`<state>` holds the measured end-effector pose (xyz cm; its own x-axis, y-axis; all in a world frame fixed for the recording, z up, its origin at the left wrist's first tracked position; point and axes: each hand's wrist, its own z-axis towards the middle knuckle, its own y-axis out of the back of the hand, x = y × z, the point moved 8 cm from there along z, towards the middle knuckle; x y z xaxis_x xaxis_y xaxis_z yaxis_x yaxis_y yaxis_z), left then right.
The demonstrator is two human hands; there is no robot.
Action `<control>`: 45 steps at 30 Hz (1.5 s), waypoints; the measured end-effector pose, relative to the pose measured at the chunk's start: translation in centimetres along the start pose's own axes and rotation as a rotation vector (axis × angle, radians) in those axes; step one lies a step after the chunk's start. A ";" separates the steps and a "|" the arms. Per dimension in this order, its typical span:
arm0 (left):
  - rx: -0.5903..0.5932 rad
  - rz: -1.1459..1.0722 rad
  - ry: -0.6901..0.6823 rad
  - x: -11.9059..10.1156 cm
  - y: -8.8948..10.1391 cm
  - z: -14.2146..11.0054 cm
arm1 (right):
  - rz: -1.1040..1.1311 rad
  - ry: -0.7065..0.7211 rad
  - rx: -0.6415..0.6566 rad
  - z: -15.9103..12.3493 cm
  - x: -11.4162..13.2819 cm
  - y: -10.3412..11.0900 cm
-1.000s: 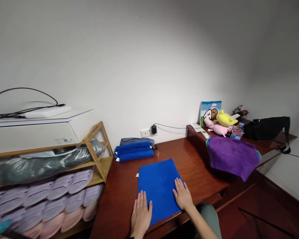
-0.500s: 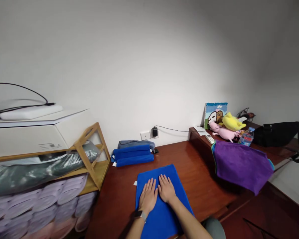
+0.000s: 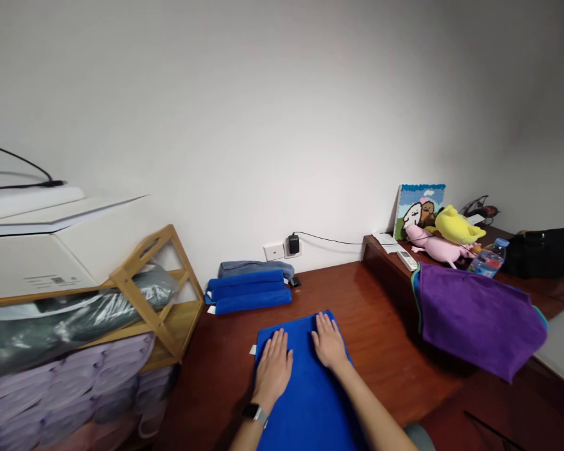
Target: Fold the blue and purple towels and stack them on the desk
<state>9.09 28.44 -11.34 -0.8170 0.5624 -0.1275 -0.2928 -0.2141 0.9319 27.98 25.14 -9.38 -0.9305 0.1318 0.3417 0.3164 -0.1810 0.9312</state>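
A blue towel (image 3: 305, 388) lies folded flat on the dark wooden table (image 3: 371, 326) in front of me. My left hand (image 3: 273, 368) rests palm down on its left part, fingers stretched out, a watch on the wrist. My right hand (image 3: 329, 341) lies flat on the towel's far right part, fingers spread. Neither hand grips anything. A stack of folded blue towels (image 3: 249, 291) sits farther back by the wall.
A purple cloth (image 3: 474, 319) hangs over a raised ledge at the right, with plush toys (image 3: 444, 235), a water bottle (image 3: 489, 258) and a black bag (image 3: 545, 254) behind it. At the left, a wooden rack (image 3: 160, 300) holds bagged items and slippers, with a white device (image 3: 42, 250) on top.
A second ago my hands were near the towel's front edge and apart. They slid forward and met at the middle, then spread a little apart toward the far end.
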 end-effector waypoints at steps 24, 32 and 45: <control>0.098 0.004 0.042 3.6 -1.3 2.0 | 0.081 0.202 0.060 1.5 8.7 -3.9; 0.096 0.024 0.103 3.8 -0.9 2.0 | -0.024 -0.103 0.102 2.8 0.2 -2.1; 0.093 0.048 0.116 3.6 -0.9 2.0 | -0.102 -0.193 0.117 2.5 -2.1 0.7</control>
<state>7.41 32.31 -12.00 -0.8824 0.4563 -0.1151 -0.2091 -0.1610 0.9646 30.60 27.20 -9.09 -0.9099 0.3293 0.2524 0.2521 -0.0444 0.9667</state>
